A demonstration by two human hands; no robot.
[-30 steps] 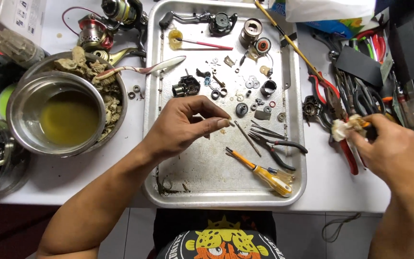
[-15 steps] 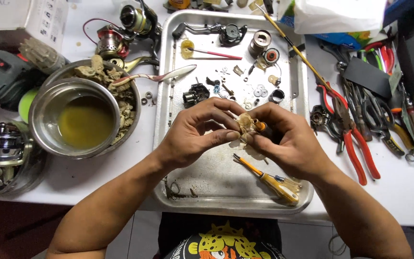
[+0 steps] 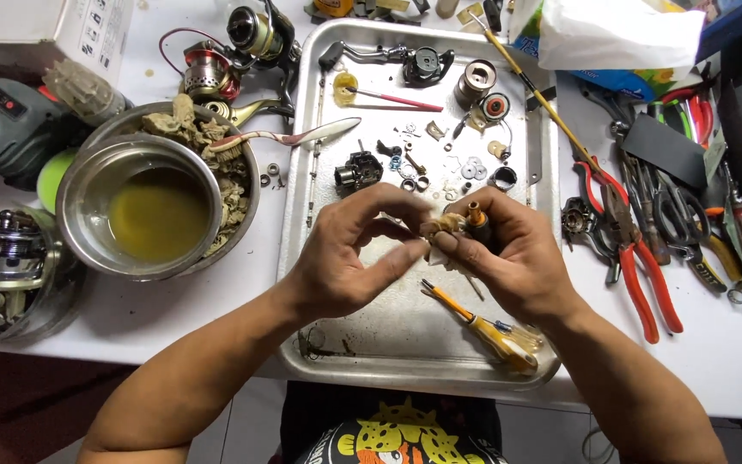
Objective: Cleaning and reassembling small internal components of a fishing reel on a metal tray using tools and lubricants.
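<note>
Both my hands meet over the middle of a metal tray point(image 3: 311, 172). My right hand point(image 3: 508, 258) grips a small tool with an orange tip point(image 3: 474, 212) and a stained scrap of rag point(image 3: 447, 227). My left hand point(image 3: 349, 253) pinches a tiny part at its fingertips, right against the rag; the part itself is too small to make out. A yellow-handled screwdriver point(image 3: 483, 326) lies on the tray just below my right hand. Small reel parts, washers and a black gear housing point(image 3: 355, 172) are scattered on the tray beyond my fingers.
A steel bowl of yellowish liquid point(image 3: 152, 210) sits inside a larger bowl with dirty rags at left. Fishing reels point(image 3: 2, 253) lie at far left and top. Red-handled pliers point(image 3: 637, 258) and several other hand tools crowd the right side. A white bag point(image 3: 620, 34) is at top right.
My right hand came in from the tools at right with the rag and joined my left hand over the tray. Since then both hands have stayed together, working the rag against the small part.
</note>
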